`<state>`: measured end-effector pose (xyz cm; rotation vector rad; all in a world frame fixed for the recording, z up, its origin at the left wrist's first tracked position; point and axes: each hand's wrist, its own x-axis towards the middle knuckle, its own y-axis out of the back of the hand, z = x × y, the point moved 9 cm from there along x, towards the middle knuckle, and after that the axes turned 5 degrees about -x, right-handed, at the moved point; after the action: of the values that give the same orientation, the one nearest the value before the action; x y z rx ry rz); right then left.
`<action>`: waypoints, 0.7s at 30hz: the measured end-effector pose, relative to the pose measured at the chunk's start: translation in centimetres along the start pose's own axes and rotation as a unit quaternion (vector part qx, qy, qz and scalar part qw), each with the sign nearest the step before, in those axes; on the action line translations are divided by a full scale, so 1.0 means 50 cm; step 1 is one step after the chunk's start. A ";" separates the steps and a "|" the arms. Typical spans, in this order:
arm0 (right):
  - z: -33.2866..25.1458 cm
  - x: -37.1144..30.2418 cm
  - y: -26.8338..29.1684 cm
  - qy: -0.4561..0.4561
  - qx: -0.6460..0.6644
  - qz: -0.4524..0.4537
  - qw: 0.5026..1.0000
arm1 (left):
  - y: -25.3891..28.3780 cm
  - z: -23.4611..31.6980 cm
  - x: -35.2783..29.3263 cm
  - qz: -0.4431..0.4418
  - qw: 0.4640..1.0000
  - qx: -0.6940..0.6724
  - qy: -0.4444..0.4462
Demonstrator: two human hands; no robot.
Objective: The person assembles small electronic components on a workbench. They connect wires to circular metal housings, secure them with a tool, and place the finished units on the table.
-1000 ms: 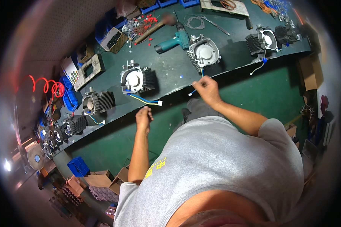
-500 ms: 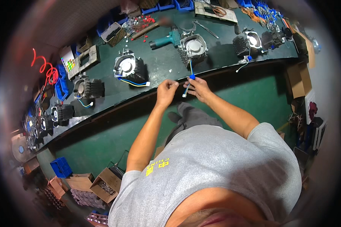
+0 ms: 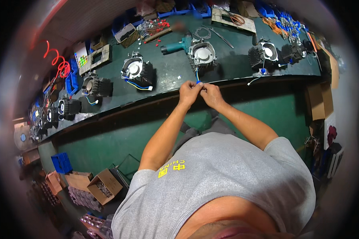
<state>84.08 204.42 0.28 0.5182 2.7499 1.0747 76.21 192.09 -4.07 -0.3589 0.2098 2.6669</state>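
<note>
My left hand (image 3: 189, 93) and my right hand (image 3: 212, 96) meet at the bench's front edge, fingertips pinched together. Between them is a small blue piece (image 3: 198, 82) on a cable of thin blue and white wires (image 3: 197, 74). These wires run down from a finned metal housing (image 3: 202, 54) with a round silvery centre, which sits on the bench just beyond my hands. My fingers cover the cable's lower end. Behind the housing's left side lies a teal power drill (image 3: 174, 47).
More finned housings stand along the green bench, one (image 3: 134, 70) to the left and another (image 3: 266, 51) to the right with its wires hanging over the edge. Farther back lie metal tweezers (image 3: 223, 37), red-tipped small parts (image 3: 159, 26) and blue bins (image 3: 71, 81). Cardboard boxes (image 3: 104, 186) sit lower left.
My hands have come together on the blue piece; the left moved right to join it. The white connector at the cable's end, visible before, is now hidden. The whole view has shifted slightly.
</note>
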 end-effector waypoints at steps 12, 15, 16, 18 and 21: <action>0.027 0.027 0.034 0.086 0.105 -0.184 0.973 | -0.063 0.004 -0.059 0.115 0.976 -0.135 0.126; 0.009 0.040 0.046 0.104 0.119 -0.225 0.962 | -0.053 0.008 -0.042 0.151 0.974 -0.125 0.110; 0.006 0.044 0.051 0.117 0.116 -0.231 0.959 | -0.054 0.015 -0.036 0.164 0.970 -0.125 0.129; 0.004 0.052 0.058 0.128 0.117 -0.243 0.954 | -0.057 0.028 -0.018 0.186 0.965 -0.112 0.144; 0.004 0.052 0.058 0.154 0.125 -0.243 0.949 | -0.048 0.032 0.014 0.214 0.966 -0.074 0.122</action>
<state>82.45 207.49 2.09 -0.3322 3.0508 0.7388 76.33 194.83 -2.95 -0.7712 0.1790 3.0666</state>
